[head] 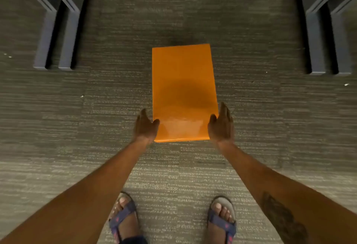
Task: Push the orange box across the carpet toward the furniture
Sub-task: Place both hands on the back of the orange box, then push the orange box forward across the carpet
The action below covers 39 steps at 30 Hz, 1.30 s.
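Count – one orange box (182,93), two hands (145,127) (221,125), two sandals (123,218) (223,218), four furniture legs (45,40) – one carpet (58,127).

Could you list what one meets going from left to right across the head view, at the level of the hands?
Carpet → left hand → orange box → right hand → more carpet. Both hands are against the box's sides near its close end.
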{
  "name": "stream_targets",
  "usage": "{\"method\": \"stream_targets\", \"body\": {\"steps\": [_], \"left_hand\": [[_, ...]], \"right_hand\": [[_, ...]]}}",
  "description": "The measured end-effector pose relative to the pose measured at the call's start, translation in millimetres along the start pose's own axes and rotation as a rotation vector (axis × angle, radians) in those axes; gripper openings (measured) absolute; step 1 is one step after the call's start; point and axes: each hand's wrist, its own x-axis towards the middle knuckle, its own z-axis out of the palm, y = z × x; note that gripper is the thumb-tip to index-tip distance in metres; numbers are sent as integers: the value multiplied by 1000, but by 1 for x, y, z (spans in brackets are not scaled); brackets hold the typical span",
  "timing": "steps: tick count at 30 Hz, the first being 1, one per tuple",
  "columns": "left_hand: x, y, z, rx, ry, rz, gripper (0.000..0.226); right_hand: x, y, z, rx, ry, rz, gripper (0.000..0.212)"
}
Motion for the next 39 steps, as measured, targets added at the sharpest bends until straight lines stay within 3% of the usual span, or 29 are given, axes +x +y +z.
{"method": "stream_targets", "body": {"steps": [8, 11, 19, 28, 39], "left_hand": [[27, -18, 25, -170, -50, -73, 55], [36, -23, 34, -232, -61, -77, 47], [54, -30, 48, -336, 29, -24, 23], [40, -30, 25, -502, 44, 7, 26], [72, -35, -58, -543, 181, 131, 28]], "right_hand": [[35, 11, 23, 120, -68, 133, 53], [45, 16, 28, 173, -39, 152, 41], [62, 21, 42, 256, -18, 208, 38], [54, 5, 38, 300, 37, 161, 28], [63, -75, 67, 408, 15, 162, 43]]}}
